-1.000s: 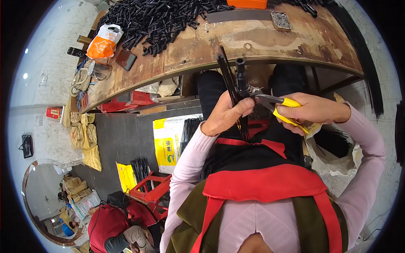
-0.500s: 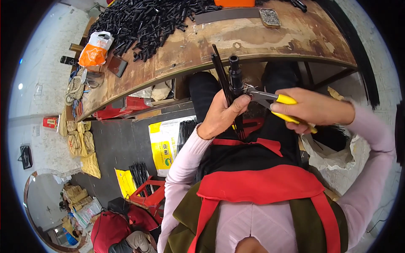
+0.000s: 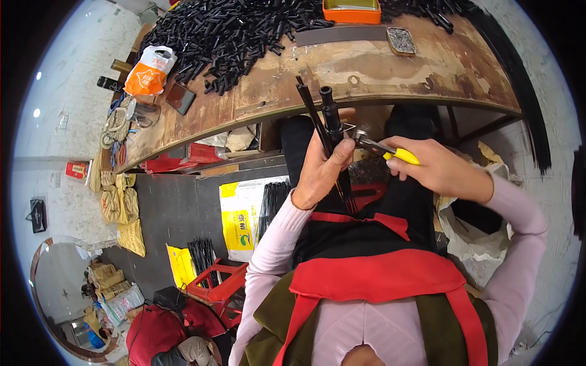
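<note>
Sack (image 3: 473, 243) at right holds something black; far on the stained wooden bench (image 3: 452, 79), a tin (image 3: 403, 53) of grey bits sits near an orange box (image 3: 352, 16). Left hand (image 3: 323, 168), this side of the bench: fingers wrapped round slim black rods (image 3: 310, 104) and a ridged tube (image 3: 330, 113). Right hand (image 3: 436, 165): fingers clasping yellow-handled pliers (image 3: 401, 157). Floor (image 3: 177, 201) dark grey.

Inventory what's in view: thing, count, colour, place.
Pliers: 1, yellow-handled, centre
Rods: several, black, centre
Stepped tube: 1, black, beside rods
Table: 1, brown, top
Short tubes: many, black, piled on table
Box: 1, orange, table's far edge
Strip: 1, grey, in front of box
Carrier bag: 1, orange-white, table's left
Phone: 1, dark, beside bag
Cup: 1, clear, table's left edge
Sacks: several, tan, left wall
Co-worker: 1, red top, lower left
Left hand: 1, bare, on rods
Right hand: 1, bare, on pliers
</note>
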`<action>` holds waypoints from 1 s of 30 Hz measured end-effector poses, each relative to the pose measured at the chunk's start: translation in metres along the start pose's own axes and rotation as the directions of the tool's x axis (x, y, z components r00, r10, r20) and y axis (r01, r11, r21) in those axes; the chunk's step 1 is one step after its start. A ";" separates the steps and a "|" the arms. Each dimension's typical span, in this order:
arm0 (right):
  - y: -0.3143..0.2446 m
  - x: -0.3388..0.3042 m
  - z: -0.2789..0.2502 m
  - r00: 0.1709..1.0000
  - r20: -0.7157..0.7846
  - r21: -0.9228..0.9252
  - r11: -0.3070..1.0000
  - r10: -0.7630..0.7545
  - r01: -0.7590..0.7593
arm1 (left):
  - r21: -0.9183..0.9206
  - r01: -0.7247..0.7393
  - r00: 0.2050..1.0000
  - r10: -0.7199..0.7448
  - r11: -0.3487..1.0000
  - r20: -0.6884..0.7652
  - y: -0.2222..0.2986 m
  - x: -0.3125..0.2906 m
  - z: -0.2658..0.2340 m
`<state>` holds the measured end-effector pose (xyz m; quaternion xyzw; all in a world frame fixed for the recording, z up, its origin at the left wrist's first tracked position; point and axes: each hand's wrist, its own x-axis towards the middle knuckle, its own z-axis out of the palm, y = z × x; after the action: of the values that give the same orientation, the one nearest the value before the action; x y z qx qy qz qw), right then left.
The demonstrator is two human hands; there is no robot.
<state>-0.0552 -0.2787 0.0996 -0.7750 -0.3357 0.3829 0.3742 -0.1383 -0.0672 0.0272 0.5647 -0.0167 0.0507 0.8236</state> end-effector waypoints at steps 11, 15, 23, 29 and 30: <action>0.012 -0.004 0.002 0.781 -0.313 -0.809 0.583 -0.541 0.079 | 0.029 0.056 0.998 -0.057 0.998 0.030 -0.010 0.000 -0.001; 0.016 -0.003 0.001 0.767 -0.317 -0.804 0.587 -0.558 0.095 | 0.029 0.040 0.997 -0.042 0.999 0.064 -0.012 0.002 0.002; 0.015 0.000 0.002 0.750 -0.320 -0.858 0.513 -0.579 0.030 | 0.017 0.033 0.999 -0.034 0.999 0.024 -0.009 -0.003 0.005; 0.002 -0.005 -0.026 0.831 -0.163 -0.891 0.441 -0.531 0.108 | 0.023 0.044 0.999 -0.044 0.999 0.015 -0.008 -0.004 0.005; 0.001 -0.004 -0.035 0.855 -0.077 -0.770 0.576 -0.512 0.276 | -0.006 0.055 0.998 -0.054 0.998 0.033 -0.007 -0.004 0.005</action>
<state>-0.0272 -0.2933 0.1150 -0.8096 -0.5671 0.0020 0.1515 -0.1416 -0.0745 0.0225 0.5630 -0.0150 0.0189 0.8261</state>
